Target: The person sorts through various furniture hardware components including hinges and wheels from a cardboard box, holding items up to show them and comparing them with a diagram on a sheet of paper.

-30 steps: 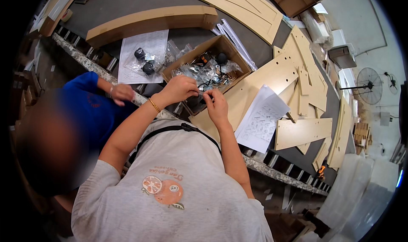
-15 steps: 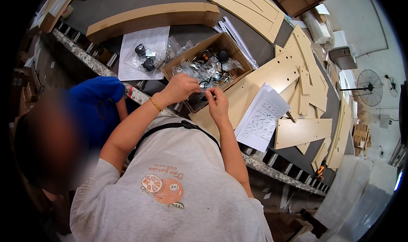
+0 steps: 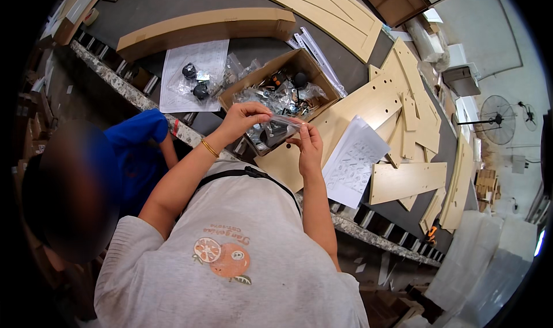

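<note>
My two hands have drawn a little apart over the past half second, and the clear plastic bag (image 3: 283,124) that was mostly hidden behind my fingers now shows, stretched between them. I take this to mean that its edge is now laid out where I can work along it. My left hand (image 3: 246,120) pinches one end between thumb and fingertips; my right hand (image 3: 308,146) grips the other end, thumb and forefinger close together. The bag hangs over the near side of the open carton (image 3: 324,79), and something dark shows behind or inside it; I cannot tell which.

The carton is crowded with bagged fittings (image 3: 262,97), and my hands and the bag cover part of its near side. To the left, round black pieces (image 3: 200,90) in clear plastic lie on a printed sheet (image 3: 193,54), with a long cardboard box (image 3: 207,31) beyond on the worktop (image 3: 173,2). White rails (image 3: 318,58) lie just past the carton. Wooden panels (image 3: 360,106) press close on my right, under loose papers (image 3: 354,161), leaving that hand little free surface beside it. A co-worker in a blue shirt (image 3: 138,135) is near my left arm; that person's hand has gone from view.
</note>
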A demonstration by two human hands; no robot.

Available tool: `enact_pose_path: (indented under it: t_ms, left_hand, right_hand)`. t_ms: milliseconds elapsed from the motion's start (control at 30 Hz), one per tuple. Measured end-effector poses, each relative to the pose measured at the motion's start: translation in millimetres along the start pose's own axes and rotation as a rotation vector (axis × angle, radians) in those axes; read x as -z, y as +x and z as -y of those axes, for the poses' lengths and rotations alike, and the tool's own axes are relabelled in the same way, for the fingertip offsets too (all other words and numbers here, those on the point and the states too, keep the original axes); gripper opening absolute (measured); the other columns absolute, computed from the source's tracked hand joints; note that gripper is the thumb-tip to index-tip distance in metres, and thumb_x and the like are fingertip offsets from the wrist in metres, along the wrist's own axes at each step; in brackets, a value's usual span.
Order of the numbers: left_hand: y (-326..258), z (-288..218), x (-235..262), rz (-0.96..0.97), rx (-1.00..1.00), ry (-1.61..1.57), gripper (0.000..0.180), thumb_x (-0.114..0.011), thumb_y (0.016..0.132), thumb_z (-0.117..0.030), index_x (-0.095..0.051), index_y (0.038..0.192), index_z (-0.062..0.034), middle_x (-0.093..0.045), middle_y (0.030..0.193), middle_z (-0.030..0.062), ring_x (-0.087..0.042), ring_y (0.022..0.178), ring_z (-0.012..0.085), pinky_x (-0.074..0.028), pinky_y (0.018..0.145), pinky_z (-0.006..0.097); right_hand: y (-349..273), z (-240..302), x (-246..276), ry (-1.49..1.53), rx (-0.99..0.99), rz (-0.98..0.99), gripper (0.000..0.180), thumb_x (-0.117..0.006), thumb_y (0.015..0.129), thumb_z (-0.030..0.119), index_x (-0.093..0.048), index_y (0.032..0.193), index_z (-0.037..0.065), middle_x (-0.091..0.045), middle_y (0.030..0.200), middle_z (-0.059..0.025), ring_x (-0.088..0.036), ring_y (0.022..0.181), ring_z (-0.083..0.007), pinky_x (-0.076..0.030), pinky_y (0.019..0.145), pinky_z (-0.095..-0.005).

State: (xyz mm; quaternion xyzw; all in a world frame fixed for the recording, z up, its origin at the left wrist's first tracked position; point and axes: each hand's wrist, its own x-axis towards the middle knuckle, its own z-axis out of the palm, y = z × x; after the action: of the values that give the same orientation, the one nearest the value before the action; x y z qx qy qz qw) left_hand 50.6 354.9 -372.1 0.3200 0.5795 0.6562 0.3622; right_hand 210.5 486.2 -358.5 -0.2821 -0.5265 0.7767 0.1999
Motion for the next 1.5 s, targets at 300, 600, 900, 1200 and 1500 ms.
enact_pose_path:
  t_ms: [300,600,900,1200,1500]
  left_hand:
    - [-15.7,-41.1,-22.0,-0.087,-0.242,0.281,0.011,-0.056,0.086,-0.009,-0.059,0.088,0.0020,-0.059,0.081,0.0043,-0.055,0.076,0.0107,-0.043,0.069,0.023]
    - [-24.6,-24.1,-20.9,-0.048,-0.064,0.447,0.015,-0.055,0.087,-0.015,-0.057,0.086,-0.0005,-0.057,0.072,0.0031,-0.050,0.064,0.0086,-0.041,0.058,0.023]
    - [-20.2,-29.9,-9.1,-0.067,-0.067,0.519,0.011,-0.057,0.085,-0.011,-0.058,0.089,-0.0004,-0.059,0.076,0.0030,-0.053,0.071,0.0093,-0.043,0.064,0.023]
    - [-10.5,-39.5,-10.4,0.192,0.272,0.082,0.026,-0.072,0.073,-0.012,-0.064,0.095,-0.0017,-0.063,0.089,0.0017,-0.058,0.081,0.0088,-0.045,0.073,0.024]
    - [2.7,-60.7,1.1,0.367,0.307,0.323,0.019,-0.072,0.070,-0.012,-0.068,0.085,-0.0004,-0.066,0.073,0.0058,-0.060,0.067,0.0111,-0.047,0.063,0.026]
  right_hand:
    - [-31.8,19.3,-10.5,0.119,-0.005,-0.029,0.022,-0.050,0.092,0.024,-0.054,0.098,0.003,-0.060,0.095,-0.0048,-0.053,0.077,-0.0096,-0.046,0.064,-0.0238]
    - [-23.7,6.5,-13.7,-0.301,0.024,0.063,0.022,-0.065,0.080,0.014,-0.061,0.099,0.003,-0.061,0.089,0.0002,-0.053,0.080,-0.0080,-0.040,0.067,-0.0220]
    - [-14.6,13.7,-11.6,-0.293,0.078,0.098,0.010,-0.067,0.076,0.003,-0.067,0.085,0.000,-0.060,0.077,-0.0016,-0.053,0.068,-0.0083,-0.039,0.060,-0.0213]
    - [-14.8,15.2,-11.6,-0.414,0.185,0.127,0.011,-0.068,0.074,0.001,-0.067,0.085,0.000,-0.060,0.077,-0.0039,-0.054,0.070,-0.0099,-0.040,0.060,-0.0218]
    - [-18.6,28.9,-17.4,-0.510,0.221,0.162,0.014,-0.069,0.071,-0.001,-0.068,0.085,0.000,-0.061,0.079,-0.0057,-0.057,0.072,-0.0129,-0.045,0.064,-0.0234]
